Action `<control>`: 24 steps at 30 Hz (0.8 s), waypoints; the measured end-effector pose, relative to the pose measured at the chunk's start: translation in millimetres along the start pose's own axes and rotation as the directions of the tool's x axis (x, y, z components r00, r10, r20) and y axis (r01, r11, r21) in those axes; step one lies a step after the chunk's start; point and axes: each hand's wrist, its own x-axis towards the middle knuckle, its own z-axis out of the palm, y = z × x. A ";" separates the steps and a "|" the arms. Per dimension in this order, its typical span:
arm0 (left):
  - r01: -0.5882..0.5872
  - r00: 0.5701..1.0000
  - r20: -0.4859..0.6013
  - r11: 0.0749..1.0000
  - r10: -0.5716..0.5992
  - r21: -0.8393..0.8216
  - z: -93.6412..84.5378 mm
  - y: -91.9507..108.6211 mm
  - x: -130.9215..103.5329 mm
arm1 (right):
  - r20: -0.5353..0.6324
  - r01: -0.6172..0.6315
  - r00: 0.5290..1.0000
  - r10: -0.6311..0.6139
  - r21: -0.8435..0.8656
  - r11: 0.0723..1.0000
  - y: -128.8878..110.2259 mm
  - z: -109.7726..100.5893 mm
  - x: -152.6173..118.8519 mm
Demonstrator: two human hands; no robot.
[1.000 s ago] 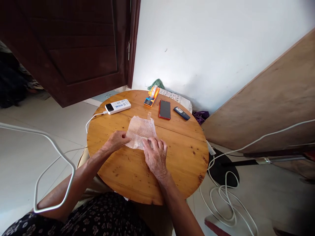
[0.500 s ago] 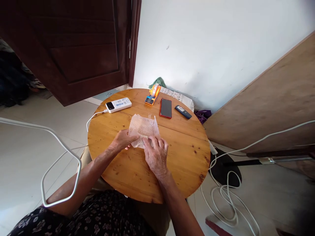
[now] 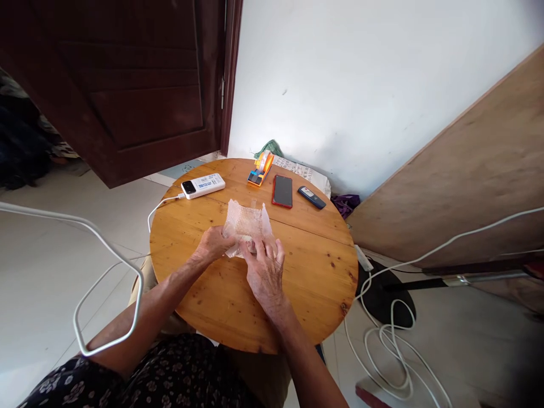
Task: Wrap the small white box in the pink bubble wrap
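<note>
Bubble wrap (image 3: 247, 222) on round table (image 3: 314, 272) | left hand (image 3: 213, 245) pinching near edge | right hand (image 3: 264, 271) gripping near edge

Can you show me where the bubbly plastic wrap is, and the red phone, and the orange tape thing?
Clear bubble wrap sheet (image 3: 249, 221), head view, on its upper middle above the fingers.
Red-edged black smartphone (image 3: 283, 191), head view, on the middle of its screen.
Orange and blue tape dispenser (image 3: 260, 168), head view, on its orange body.

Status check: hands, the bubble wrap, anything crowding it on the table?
Left hand and right hand both gripping the bubble wrap at its near edge. Wrap partly folded on the round table. Red phone lies beyond it, apart.
</note>
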 end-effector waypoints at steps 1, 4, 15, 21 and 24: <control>0.034 0.999 0.030 0.997 -0.032 -0.072 0.0 2.6 -1.7 | 0.009 -0.006 1.000 0.006 0.001 1.000 -1.0 -0.6 0.1; 0.061 0.998 0.046 0.984 -0.054 -0.167 1.6 8.4 -6.5 | 0.001 -0.009 1.000 0.009 -0.005 1.000 -2.9 -0.4 -0.8; -0.298 0.954 0.064 0.948 0.292 0.113 12.4 19.1 -29.2 | -0.072 -0.047 0.996 0.056 0.116 0.992 -1.5 0.7 -4.6; -0.432 0.893 0.097 0.777 0.439 0.457 15.4 21.9 -41.8 | -0.120 -0.067 0.988 0.094 0.206 0.976 0.8 2.0 -6.2; -0.468 0.862 0.111 0.693 0.494 0.549 19.4 19.3 -43.0 | -0.137 -0.066 0.985 0.103 0.250 0.966 1.1 0.4 -6.0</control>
